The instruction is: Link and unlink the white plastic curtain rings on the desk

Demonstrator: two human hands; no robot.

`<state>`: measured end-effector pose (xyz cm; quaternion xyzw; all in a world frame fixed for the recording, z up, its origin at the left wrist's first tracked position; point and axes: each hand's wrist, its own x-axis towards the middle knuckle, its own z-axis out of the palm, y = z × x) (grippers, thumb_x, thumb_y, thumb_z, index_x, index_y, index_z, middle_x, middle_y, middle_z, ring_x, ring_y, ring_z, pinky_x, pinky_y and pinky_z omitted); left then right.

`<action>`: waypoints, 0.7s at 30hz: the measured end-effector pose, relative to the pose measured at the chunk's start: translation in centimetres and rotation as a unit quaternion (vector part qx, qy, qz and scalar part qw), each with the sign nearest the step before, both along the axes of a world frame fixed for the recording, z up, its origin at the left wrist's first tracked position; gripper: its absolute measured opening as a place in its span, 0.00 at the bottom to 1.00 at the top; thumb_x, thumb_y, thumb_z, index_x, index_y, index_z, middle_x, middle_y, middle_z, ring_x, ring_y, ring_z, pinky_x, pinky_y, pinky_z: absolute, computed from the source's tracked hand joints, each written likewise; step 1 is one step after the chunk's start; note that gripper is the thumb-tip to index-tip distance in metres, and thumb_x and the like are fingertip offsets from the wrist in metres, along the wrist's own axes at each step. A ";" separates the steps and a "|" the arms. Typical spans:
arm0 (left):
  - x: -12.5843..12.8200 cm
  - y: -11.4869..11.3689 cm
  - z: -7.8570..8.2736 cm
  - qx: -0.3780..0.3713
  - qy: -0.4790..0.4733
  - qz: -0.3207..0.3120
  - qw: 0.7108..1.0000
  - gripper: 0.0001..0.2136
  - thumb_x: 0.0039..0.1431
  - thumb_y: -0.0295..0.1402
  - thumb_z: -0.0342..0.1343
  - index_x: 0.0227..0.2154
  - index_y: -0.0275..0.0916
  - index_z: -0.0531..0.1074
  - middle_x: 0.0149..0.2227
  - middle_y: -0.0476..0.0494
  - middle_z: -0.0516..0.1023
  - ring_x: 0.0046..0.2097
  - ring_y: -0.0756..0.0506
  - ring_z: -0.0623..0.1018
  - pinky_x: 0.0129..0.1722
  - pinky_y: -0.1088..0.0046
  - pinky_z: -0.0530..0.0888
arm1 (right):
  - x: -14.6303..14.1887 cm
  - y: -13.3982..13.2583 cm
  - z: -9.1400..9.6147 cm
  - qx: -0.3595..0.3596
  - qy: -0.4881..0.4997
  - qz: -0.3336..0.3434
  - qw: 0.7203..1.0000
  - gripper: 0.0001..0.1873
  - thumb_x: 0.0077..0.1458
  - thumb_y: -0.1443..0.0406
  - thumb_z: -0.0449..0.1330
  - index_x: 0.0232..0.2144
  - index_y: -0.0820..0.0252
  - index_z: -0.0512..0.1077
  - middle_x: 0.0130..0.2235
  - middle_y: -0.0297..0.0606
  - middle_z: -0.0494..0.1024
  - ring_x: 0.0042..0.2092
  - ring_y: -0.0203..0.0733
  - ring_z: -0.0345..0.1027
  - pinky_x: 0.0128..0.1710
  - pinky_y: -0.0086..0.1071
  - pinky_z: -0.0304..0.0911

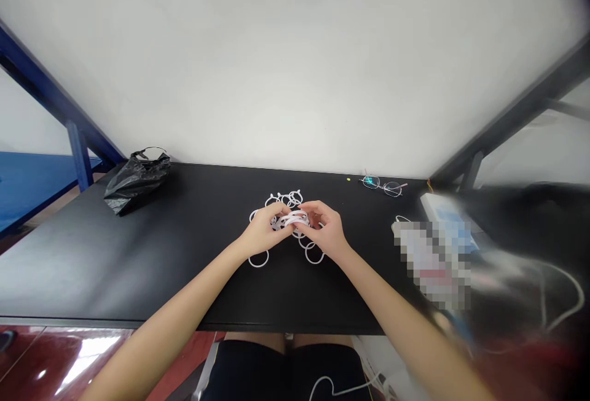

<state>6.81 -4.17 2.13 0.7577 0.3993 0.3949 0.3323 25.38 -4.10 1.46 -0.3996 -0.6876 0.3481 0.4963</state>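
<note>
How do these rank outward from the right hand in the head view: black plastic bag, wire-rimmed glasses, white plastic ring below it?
From the right hand:
1. White plastic ring, just below the hand.
2. Wire-rimmed glasses, up and rightward at the table's far edge.
3. Black plastic bag, far left.

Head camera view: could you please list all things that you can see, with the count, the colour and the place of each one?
table top: one, black, across the middle of the view
plastic bag: one, black, far left of the table
rings: many, too tangled to count, white, middle of the table, around and in the hands
eyeglasses: one pair, dark frame, far edge of the table, right of the middle
pixelated object: one, colour hidden by blur, right side of the table
wall: one, white, behind the table
metal frame: one, blue, left of the table
left hand: one, bare, holding rings, middle of the table
right hand: one, bare, holding rings, beside the left hand
</note>
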 end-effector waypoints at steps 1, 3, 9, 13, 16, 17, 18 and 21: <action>0.0 0.0 0.1 0.007 -0.005 0.004 1.000 0.02 0.56 0.30 0.57 0.31 0.38 0.71 0.34 0.46 0.73 0.36 0.47 0.73 0.39 0.70 0.69 | 0.0 0.1 0.0 -0.008 0.012 0.006 1.000 0.14 0.46 0.64 0.68 0.38 0.56 0.74 0.32 0.34 0.77 0.25 0.32 0.60 0.23 0.28 0.58; 0.0 -0.1 0.3 0.013 -0.022 0.000 1.000 0.04 0.56 0.31 0.57 0.28 0.37 0.70 0.35 0.45 0.72 0.38 0.47 0.72 0.40 0.69 0.69 | 0.1 0.2 0.0 -0.029 0.038 0.027 0.998 0.14 0.47 0.63 0.68 0.38 0.56 0.74 0.35 0.36 0.78 0.27 0.33 0.62 0.23 0.28 0.60; 0.0 0.0 0.4 -0.123 -0.145 0.006 0.982 0.10 0.55 0.36 0.61 0.35 0.39 0.67 0.29 0.51 0.71 0.30 0.51 0.70 0.31 0.74 0.66 | 0.8 0.9 0.5 -0.062 0.070 0.034 0.995 0.16 0.47 0.60 0.69 0.39 0.57 0.72 0.40 0.40 0.78 0.32 0.36 0.68 0.27 0.29 0.65; -0.3 0.3 0.8 -0.214 -0.271 0.040 0.938 0.24 0.50 0.36 0.66 0.47 0.42 0.61 0.29 0.52 0.76 0.30 0.49 0.75 0.33 0.73 0.69 | 2.2 2.1 -0.2 -0.052 -0.033 -0.081 0.995 0.11 0.49 0.60 0.65 0.36 0.58 0.73 0.38 0.40 0.79 0.35 0.40 0.70 0.34 0.35 0.68; -0.6 0.3 1.4 -0.250 -0.293 0.054 0.921 0.27 0.49 0.36 0.67 0.50 0.41 0.63 0.32 0.48 0.79 0.35 0.47 0.78 0.37 0.71 0.71 | 3.1 2.9 -1.2 -0.002 -0.173 -0.148 0.974 0.06 0.49 0.65 0.62 0.33 0.58 0.73 0.38 0.39 0.79 0.38 0.43 0.69 0.42 0.40 0.65; -0.7 0.4 1.6 -0.257 -0.297 0.059 0.918 0.27 0.49 0.36 0.68 0.50 0.41 0.64 0.33 0.47 0.80 0.36 0.47 0.78 0.36 0.73 0.71 | 3.2 3.1 -1.5 -0.001 -0.194 -0.153 0.969 0.06 0.49 0.65 0.61 0.32 0.58 0.73 0.37 0.38 0.79 0.37 0.42 0.68 0.41 0.39 0.65; -0.8 0.4 1.7 -0.264 -0.299 0.064 0.915 0.27 0.49 0.36 0.68 0.51 0.41 0.64 0.34 0.46 0.81 0.36 0.48 0.78 0.34 0.75 0.70 | 3.3 3.2 -1.8 -0.008 -0.209 -0.156 0.966 0.05 0.49 0.65 0.61 0.32 0.58 0.73 0.36 0.37 0.79 0.35 0.42 0.68 0.40 0.38 0.64; -1.0 0.4 2.0 -0.292 -0.309 0.071 0.902 0.27 0.50 0.37 0.68 0.52 0.41 0.65 0.37 0.44 0.81 0.36 0.49 0.78 0.25 0.79 0.66 | 3.2 3.5 -2.2 -0.037 -0.251 -0.162 0.954 0.05 0.50 0.65 0.60 0.32 0.57 0.73 0.33 0.35 0.78 0.32 0.39 0.66 0.35 0.34 0.62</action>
